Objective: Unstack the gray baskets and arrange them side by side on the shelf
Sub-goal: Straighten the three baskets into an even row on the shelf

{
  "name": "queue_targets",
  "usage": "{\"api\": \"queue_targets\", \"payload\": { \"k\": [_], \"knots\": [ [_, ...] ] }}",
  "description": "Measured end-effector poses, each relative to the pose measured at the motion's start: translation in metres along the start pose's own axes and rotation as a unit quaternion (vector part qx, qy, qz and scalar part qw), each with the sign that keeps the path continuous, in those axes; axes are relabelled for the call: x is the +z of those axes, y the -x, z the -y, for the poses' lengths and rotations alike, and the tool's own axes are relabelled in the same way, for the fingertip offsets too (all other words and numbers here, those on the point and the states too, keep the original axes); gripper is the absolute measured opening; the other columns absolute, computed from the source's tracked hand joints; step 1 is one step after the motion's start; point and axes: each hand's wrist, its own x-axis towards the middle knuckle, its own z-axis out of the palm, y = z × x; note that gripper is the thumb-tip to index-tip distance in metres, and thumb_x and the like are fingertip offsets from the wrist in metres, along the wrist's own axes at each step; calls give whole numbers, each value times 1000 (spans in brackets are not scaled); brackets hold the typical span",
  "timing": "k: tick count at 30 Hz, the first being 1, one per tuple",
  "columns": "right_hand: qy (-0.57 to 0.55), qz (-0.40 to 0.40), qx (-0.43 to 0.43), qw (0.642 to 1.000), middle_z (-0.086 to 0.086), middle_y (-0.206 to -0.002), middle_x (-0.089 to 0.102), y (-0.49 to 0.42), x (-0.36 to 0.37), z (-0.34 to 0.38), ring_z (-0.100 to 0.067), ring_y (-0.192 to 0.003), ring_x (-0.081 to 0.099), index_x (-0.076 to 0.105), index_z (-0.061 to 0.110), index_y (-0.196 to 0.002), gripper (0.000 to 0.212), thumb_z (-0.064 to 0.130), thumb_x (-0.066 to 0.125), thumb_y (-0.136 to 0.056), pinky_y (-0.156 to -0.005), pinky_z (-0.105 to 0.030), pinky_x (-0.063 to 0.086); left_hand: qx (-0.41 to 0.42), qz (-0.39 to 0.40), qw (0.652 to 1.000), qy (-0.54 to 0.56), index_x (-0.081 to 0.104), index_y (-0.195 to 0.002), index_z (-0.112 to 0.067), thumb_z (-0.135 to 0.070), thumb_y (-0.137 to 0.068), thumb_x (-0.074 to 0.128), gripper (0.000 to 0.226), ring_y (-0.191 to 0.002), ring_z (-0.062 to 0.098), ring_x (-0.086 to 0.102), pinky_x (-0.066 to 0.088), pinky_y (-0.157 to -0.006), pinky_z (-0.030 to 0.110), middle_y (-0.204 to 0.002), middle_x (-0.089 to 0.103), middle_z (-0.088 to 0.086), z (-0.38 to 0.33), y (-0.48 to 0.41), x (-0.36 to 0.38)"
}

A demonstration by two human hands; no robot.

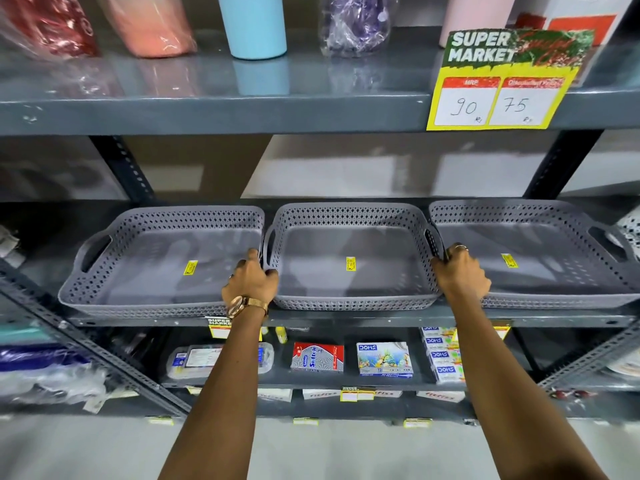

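Three gray perforated baskets stand side by side on the middle shelf (346, 319): a left basket (152, 271), a middle basket (349, 271) and a right basket (540, 268). Each has a yellow sticker on its floor. My left hand (251, 284), with a gold watch on the wrist, grips the left handle of the middle basket. My right hand (462, 275), wearing a ring, grips that basket's right handle, where it meets the right basket's edge. The baskets touch or nearly touch one another.
A yellow price sign (502, 84) hangs from the upper shelf, which carries a light blue tumbler (254, 26) and wrapped bottles. The lower shelf holds small boxes (384, 358) and stationery packs. Slotted metal uprights (124, 168) frame the shelf.
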Motion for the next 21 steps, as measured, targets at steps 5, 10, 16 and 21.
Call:
{"api": "queue_targets", "payload": {
  "k": [5, 10, 16, 21],
  "knots": [
    [0, -2, 7, 1000, -20, -111, 66, 1, 1, -1, -41, -102, 62, 58, 10, -105, 31, 35, 56, -88, -82, -41, 44, 1, 2, 1000, -2, 36, -138, -17, -29, -88, 53, 54, -107, 43, 60, 48, -82, 46, -124, 60, 19, 0, 0, 0],
    [2, 0, 7, 1000, -20, -112, 66, 1, 0, 0, -41, -104, 61, 59, 11, -106, 32, 37, 55, -88, -85, -42, 44, 4, 2, 1000, 1, 35, -138, -18, -30, -87, 52, 54, -107, 42, 60, 49, -84, 47, -124, 60, 19, 2, 0, -2],
    [9, -6, -3, 1000, -20, -112, 66, 5, -2, -2, -40, -103, 61, 60, 11, -108, 34, 39, 54, -90, -76, -38, 38, 9, 10, 1000, -3, 36, -137, -19, -34, -87, 54, 55, -109, 41, 60, 48, -85, 46, -125, 60, 17, 3, 1, -4],
    [24, -19, -6, 1000, -20, -112, 66, 10, 0, -3, -40, -102, 62, 60, 11, -109, 38, 43, 51, -92, -75, -37, 38, 10, 6, 1000, -7, 36, -139, -21, -39, -88, 51, 56, -112, 40, 58, 47, -86, 45, -128, 60, 16, 7, 2, -5]
  ]
}}
